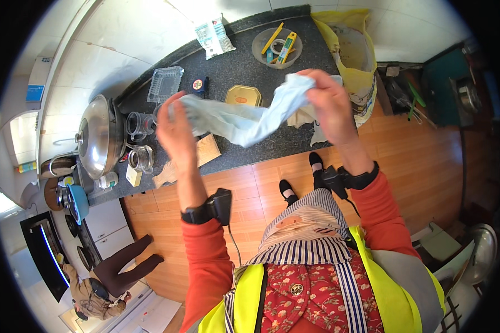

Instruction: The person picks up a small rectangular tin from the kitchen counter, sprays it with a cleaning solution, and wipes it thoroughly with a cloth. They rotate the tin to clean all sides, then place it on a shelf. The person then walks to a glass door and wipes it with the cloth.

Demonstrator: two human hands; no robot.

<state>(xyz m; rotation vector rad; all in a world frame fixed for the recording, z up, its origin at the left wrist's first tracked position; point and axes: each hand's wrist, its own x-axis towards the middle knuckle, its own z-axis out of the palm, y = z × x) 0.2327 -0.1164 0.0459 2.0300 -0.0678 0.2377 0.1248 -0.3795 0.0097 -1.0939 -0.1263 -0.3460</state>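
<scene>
Stretched between my two hands above the counter is a thin pale blue sheet (250, 125), sagging in the middle; whether it is cloth or plastic I cannot tell. My left hand (176, 133) grips its left end, blurred. The bunched right end is pinched in the fingers of my right hand (329, 108). Beyond the sheet lies a gold octagonal tin (243, 95), partly covered by it. A wooden board (208, 150) is below my left hand, its handle near the counter's front edge. A glass mug (139, 125) stands left of that hand.
The dark speckled counter (229, 70) carries a bowl of stationery (296, 58), a clear plastic tray (165, 84), a packet (214, 37), a glass jar (141, 158) and a lidded wok (102, 137). A yellow plastic bag (364, 62) hangs at the right. Another person (104, 287) is at the lower left.
</scene>
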